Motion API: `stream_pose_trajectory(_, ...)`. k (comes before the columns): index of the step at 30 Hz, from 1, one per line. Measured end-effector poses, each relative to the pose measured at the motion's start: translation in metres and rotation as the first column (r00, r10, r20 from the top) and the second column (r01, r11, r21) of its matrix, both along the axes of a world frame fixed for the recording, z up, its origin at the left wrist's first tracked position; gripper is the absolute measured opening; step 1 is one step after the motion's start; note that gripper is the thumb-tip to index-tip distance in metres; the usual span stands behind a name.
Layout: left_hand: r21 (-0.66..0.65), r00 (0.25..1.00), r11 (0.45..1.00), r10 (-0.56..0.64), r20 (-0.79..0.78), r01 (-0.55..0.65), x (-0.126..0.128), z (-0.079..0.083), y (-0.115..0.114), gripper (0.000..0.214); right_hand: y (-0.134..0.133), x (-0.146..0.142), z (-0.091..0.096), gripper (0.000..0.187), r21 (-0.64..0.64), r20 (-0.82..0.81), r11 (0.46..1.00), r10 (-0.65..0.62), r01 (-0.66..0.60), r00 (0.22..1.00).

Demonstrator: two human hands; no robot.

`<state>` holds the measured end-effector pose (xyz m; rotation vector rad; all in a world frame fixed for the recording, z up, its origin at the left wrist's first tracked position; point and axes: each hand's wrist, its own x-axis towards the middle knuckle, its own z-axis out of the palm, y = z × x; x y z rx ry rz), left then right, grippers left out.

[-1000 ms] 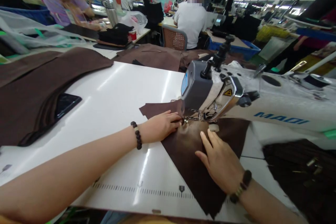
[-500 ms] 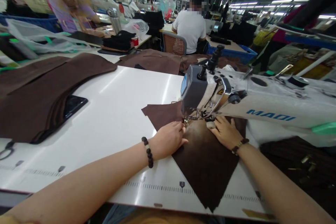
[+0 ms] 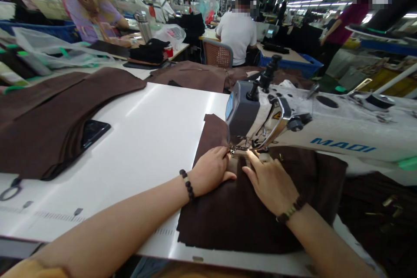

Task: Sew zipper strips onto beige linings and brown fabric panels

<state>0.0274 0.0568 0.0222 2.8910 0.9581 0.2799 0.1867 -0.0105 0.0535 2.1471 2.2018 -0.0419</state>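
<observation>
My left hand (image 3: 210, 171) lies fingers together, thumb out; my right hand (image 3: 273, 184) is spread, both on brown cloth (image 3: 228, 221) under the sewing machine (image 3: 244, 104). Narrow end points away from me; long axis unclear.

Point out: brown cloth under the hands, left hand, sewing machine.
Brown cloth (image 3: 241, 217): head view, its near part.
Left hand (image 3: 209, 171): head view, back of the hand.
Sewing machine (image 3: 327, 121): head view, side of its white arm.
</observation>
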Motion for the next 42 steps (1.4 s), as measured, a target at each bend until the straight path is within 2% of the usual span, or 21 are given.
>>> stream_pose_trajectory(3,-0.021,0.999,0.999,0.042,0.027,-0.041,0.002,-0.003,-0.002,0.056,0.014,-0.003,-0.016,0.043,-0.01,-0.149,0.997,0.074,-0.076,0.986)
stream_pose_trajectory(6,-0.035,0.996,0.997,0.065,0.054,-0.063,0.003,-0.005,-0.003,0.059,0.013,0.0,-0.033,0.044,0.058,-0.205,0.993,0.115,-0.105,0.972)
stream_pose_trajectory(10,-0.06,0.995,0.996,0.069,0.066,-0.065,0.003,-0.006,-0.003,0.057,0.009,0.005,-0.042,0.042,0.134,-0.243,0.979,0.183,-0.154,0.953)
stream_pose_trajectory(14,-0.073,0.995,0.996,0.061,0.079,-0.055,0.002,-0.005,-0.003,0.053,0.011,0.005,-0.045,0.04,0.172,-0.268,0.975,0.185,-0.142,0.946)
stream_pose_trajectory(20,-0.072,0.996,0.995,0.067,0.059,-0.063,0.001,-0.004,-0.003,0.051,0.01,0.006,-0.044,0.04,0.133,-0.268,0.978,0.189,-0.158,0.945)
stream_pose_trajectory(25,-0.057,0.997,0.998,0.009,0.083,-0.005,-0.002,-0.006,-0.002,0.051,0.008,0.008,-0.042,0.04,0.104,-0.277,0.983,0.177,-0.154,0.944)
stream_pose_trajectory(29,-0.032,0.996,0.999,-0.012,0.092,0.015,-0.003,-0.008,-0.003,0.052,0.009,0.01,-0.044,0.04,0.113,-0.284,0.981,0.185,-0.158,0.941)
stream_pose_trajectory(36,-0.07,0.995,0.997,-0.003,0.101,0.01,-0.001,-0.007,-0.005,0.052,0.009,0.013,-0.049,0.042,0.124,-0.251,0.979,0.187,-0.16,0.95)
stream_pose_trajectory(42,-0.061,0.994,0.998,-0.007,0.106,0.014,-0.002,-0.008,-0.004,0.051,0.009,0.011,-0.046,0.041,0.119,-0.247,0.98,0.184,-0.158,0.951)
